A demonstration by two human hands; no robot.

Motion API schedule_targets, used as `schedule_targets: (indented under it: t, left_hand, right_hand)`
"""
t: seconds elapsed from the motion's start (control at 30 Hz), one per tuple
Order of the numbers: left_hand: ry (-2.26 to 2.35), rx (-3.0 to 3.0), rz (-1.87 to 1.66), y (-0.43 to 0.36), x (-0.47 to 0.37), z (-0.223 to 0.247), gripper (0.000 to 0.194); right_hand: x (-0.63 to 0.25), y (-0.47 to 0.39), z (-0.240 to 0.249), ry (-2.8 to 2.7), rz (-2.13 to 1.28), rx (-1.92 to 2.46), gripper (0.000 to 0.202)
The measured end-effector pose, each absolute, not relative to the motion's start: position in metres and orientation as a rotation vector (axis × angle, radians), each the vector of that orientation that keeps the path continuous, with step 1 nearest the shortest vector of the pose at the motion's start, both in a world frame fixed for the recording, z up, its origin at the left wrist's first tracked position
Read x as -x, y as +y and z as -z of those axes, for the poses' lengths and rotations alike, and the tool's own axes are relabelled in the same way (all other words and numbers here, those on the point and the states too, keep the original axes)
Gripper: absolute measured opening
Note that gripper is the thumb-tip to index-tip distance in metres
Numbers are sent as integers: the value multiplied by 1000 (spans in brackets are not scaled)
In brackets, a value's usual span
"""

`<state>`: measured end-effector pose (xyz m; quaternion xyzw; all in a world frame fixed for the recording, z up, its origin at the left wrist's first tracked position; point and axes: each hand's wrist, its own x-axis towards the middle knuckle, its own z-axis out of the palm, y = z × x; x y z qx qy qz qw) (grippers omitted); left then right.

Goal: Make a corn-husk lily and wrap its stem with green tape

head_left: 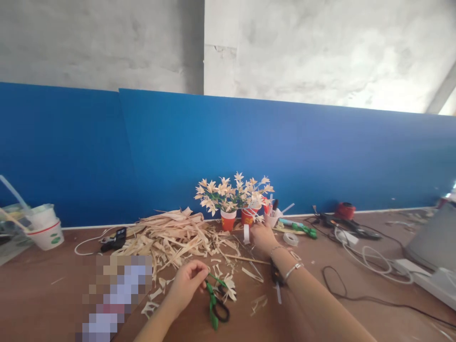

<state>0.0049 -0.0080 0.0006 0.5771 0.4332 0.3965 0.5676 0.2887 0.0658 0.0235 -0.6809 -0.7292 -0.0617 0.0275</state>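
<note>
My left hand (188,285) is closed in a pinch on a thin green flower stem (216,279) just above the table. A cream flower (230,289) lies at the stem's far end. Beside them are green leaf strips (213,306) and the black loop handle of scissors (221,312), partly covered. My right hand (262,237) reaches forward beside a white tape roll (246,233), near a white cup (272,219) holding pens and tools. Its fingertips are blurred, and whether they grip anything does not show. Behind stand red paper cups (228,221) with cream flowers (224,190).
Dried husk strips (174,237) are heaped left of centre. A clear tape roll (291,239) and green bundle (309,230) lie right of my hand. White cables (366,261) cross the right side. A paper cup (46,235) stands far left; a blue panel (213,152) rises behind.
</note>
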Motion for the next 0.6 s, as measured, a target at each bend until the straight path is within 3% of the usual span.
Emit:
schedule_targets:
  t: [0.47,0.57,0.6]
  left_hand:
    - [989,-1326,-985,-4,-5,2,25]
    - [981,-1335,-956,-4,-7,5,26]
    - [978,-1335,-947,-4,-8,6,27]
  right_hand:
    - [-278,38,-55,-2115,176,2184,19]
    - [-243,16,-62,-2128,-13,2006,19]
    - [-229,9,-61,-2083,-293,1805,18]
